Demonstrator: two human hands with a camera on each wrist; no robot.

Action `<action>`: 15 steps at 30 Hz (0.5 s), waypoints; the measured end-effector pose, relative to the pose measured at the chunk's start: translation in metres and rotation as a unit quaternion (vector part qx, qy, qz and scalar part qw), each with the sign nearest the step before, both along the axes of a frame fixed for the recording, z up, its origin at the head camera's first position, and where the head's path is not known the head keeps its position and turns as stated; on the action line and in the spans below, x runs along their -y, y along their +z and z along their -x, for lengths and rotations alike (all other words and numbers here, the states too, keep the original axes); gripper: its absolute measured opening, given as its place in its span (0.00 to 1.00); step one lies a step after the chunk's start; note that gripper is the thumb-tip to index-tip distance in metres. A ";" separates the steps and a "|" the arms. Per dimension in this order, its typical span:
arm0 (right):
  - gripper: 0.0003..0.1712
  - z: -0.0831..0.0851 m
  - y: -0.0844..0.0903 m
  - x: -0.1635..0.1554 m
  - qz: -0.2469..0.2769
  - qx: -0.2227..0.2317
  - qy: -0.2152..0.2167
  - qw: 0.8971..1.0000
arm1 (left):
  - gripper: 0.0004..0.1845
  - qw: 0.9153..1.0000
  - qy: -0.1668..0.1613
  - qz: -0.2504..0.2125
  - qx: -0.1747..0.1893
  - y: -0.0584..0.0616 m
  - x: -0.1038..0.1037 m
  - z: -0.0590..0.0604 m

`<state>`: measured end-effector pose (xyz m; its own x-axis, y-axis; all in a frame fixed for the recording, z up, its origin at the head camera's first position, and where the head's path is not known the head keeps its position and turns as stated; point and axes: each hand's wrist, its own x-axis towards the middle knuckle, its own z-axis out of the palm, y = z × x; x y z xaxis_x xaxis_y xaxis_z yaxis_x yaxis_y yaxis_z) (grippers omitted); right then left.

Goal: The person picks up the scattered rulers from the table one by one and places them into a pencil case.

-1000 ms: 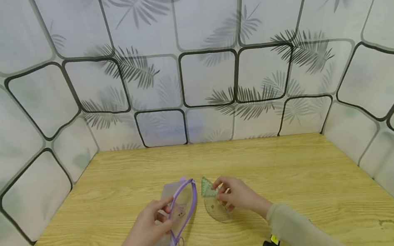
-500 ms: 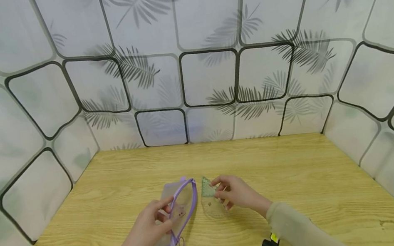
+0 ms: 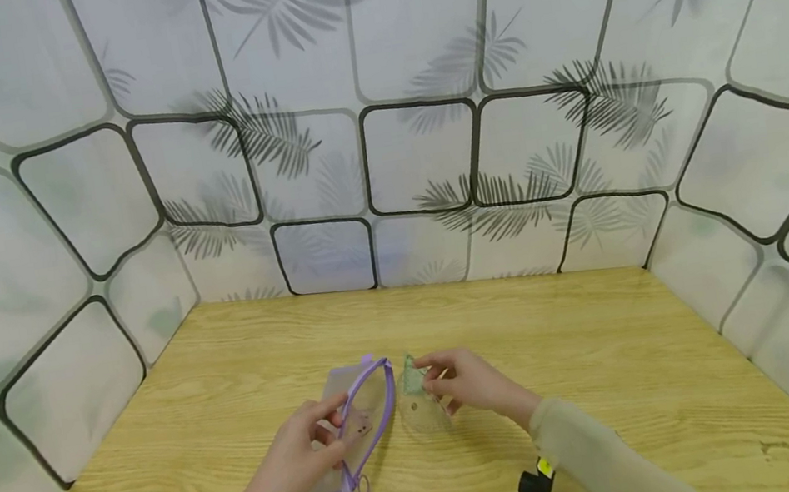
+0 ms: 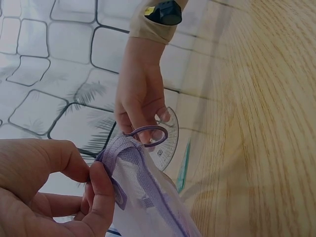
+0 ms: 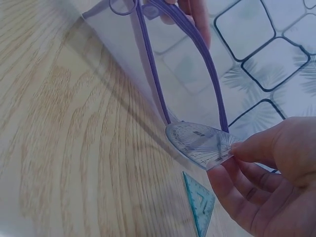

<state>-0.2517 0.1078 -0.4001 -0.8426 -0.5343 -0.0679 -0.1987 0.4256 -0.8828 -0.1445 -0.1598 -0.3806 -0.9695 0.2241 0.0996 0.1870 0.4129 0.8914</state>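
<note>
the left hand point(image 3: 301, 452) pinches the edge of a clear pencil pouch point(image 3: 349, 437) with purple zipper trim, fingers curled round its rim, holding its mouth open on the wooden table point(image 3: 604, 334). the right hand point(image 3: 470, 382) grips a clear protractor point(image 5: 200, 143) between thumb and fingertips, its curved edge just at the pouch's open mouth (whether it touches the zipper i cannot tell). a green set square point(image 5: 200, 200) lies flat on the table just beside the protractor, under the right hand. a purple ring pull point(image 4: 146, 134) hangs at the zipper's end.
</note>
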 end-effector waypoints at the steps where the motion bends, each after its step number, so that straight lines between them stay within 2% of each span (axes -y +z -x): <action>1: 0.26 0.000 0.000 0.000 0.002 0.001 0.001 1.000 | 0.34 1.000 0.001 -0.001 0.001 0.000 0.000 0.000; 15: 0.25 0.003 0.005 0.016 0.011 0.010 -0.004 1.000 | 0.35 1.000 -0.001 -0.001 0.004 0.000 0.000 0.000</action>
